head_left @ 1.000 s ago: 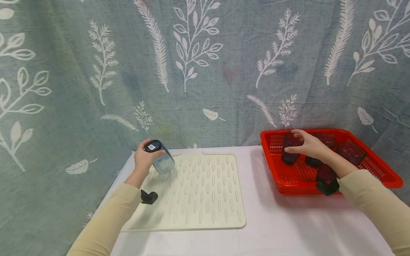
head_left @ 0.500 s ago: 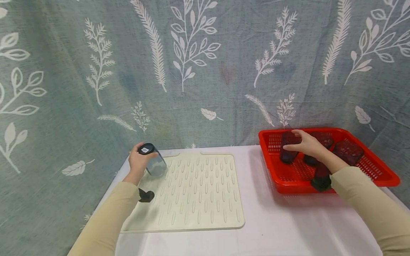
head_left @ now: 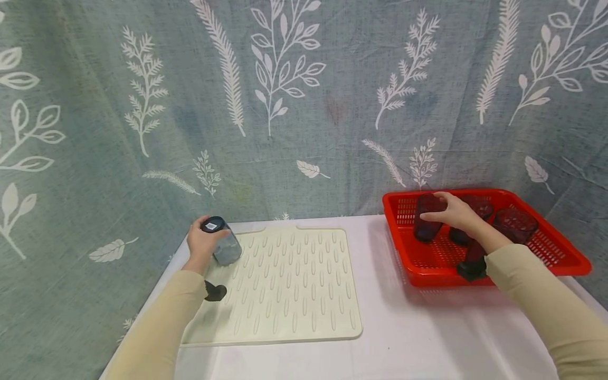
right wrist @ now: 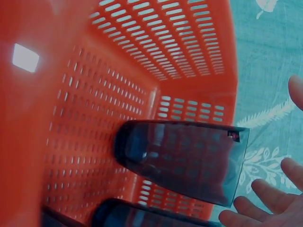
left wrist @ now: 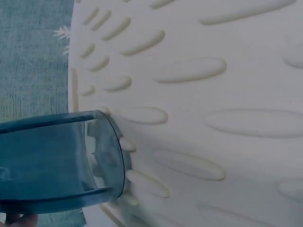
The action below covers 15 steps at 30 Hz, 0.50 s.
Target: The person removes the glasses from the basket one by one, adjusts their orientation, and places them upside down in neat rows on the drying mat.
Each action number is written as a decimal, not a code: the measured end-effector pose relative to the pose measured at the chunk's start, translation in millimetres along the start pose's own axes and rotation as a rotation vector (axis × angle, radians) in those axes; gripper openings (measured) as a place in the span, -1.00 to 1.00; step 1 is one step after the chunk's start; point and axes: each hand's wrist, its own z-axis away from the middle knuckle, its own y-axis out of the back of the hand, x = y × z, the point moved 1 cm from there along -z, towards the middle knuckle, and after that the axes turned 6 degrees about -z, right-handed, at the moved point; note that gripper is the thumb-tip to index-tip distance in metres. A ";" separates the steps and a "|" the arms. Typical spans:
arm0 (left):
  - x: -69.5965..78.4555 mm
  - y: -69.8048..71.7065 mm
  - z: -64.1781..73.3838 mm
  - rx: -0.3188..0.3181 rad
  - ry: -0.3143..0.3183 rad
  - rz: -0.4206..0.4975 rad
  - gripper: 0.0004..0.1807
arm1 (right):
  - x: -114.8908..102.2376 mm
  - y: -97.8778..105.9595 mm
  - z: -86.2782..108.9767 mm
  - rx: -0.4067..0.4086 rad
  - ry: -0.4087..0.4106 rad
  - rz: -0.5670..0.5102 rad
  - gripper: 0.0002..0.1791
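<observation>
In the head view my left hand (head_left: 200, 240) grips a blue-grey tinted drinking glass (head_left: 229, 252) by its thick dark base, which carries a white label. The glass is upside down and slightly tilted, rim toward the far left of a cream ridged drying mat (head_left: 294, 295). The left wrist view brings the rim of this glass (left wrist: 57, 161) close to the mat's edge; whether it touches is unclear. My right hand (head_left: 458, 215), fingers spread, hovers by the rim of an upright glass (right wrist: 184, 158) in the red basket (head_left: 427, 277); its fingertips (right wrist: 246, 208) lie just beside that rim.
More dark-looking glasses (head_left: 515, 224) stand in the basket, partly behind my right forearm. A patterned grey-green curtain (head_left: 304, 105) hangs behind and along the left. White cloth (head_left: 380, 316) covers the table between mat and basket.
My left hand has moved left and slightly down with the glass, toward the mat's far left corner. The right hand has kept nearly the same place by the basket glass.
</observation>
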 end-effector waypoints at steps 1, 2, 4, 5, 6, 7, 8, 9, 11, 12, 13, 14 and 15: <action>-0.5 0.2 -0.6 -0.004 -0.005 -0.007 -0.13 | -0.3 0.2 -0.6 -0.001 -0.002 0.001 0.07; -1.0 0.6 -1.2 -0.008 -0.009 -0.016 -0.13 | -0.9 0.2 -1.1 -0.002 -0.004 0.000 0.07; -2.5 1.1 -2.5 -0.020 -0.016 -0.032 -0.13 | -1.7 0.3 -2.7 -0.003 -0.009 0.000 0.06; -3.2 1.4 -3.3 -0.026 -0.015 -0.038 -0.13 | -1.9 0.4 -3.4 -0.005 -0.010 0.000 0.07; -3.9 1.6 -4.0 -0.033 -0.014 -0.045 -0.12 | -2.2 0.5 -4.4 -0.006 -0.012 -0.002 0.07; -4.3 1.9 -4.5 -0.038 -0.012 -0.046 -0.12 | -2.3 0.7 -5.1 -0.006 -0.013 -0.002 0.08; -4.7 2.1 -5.2 -0.043 -0.009 -0.047 -0.12 | -2.6 0.8 -6.3 -0.005 -0.015 -0.005 0.08; -5.2 2.2 -5.9 -0.048 -0.006 -0.045 -0.12 | -2.6 1.1 -7.1 -0.005 -0.017 -0.004 0.09; -5.7 2.1 -6.6 -0.054 0.000 -0.038 -0.11 | -2.3 1.6 -9.1 -0.002 -0.019 -0.003 0.09; -6.1 1.9 -7.0 -0.057 0.000 -0.032 -0.11 | -2.2 2.0 -9.9 -0.001 -0.019 -0.001 0.09; -6.5 1.5 -7.3 -0.059 -0.002 -0.026 -0.10 | -2.2 2.3 -10.4 0.001 -0.018 0.002 0.09; -7.1 1.2 -7.5 -0.061 -0.005 -0.020 -0.10 | -2.0 2.6 -11.0 0.002 -0.017 0.004 0.09; -7.7 0.8 -7.6 -0.062 -0.009 -0.014 -0.10 | -1.6 2.8 -11.6 0.004 -0.015 0.007 0.09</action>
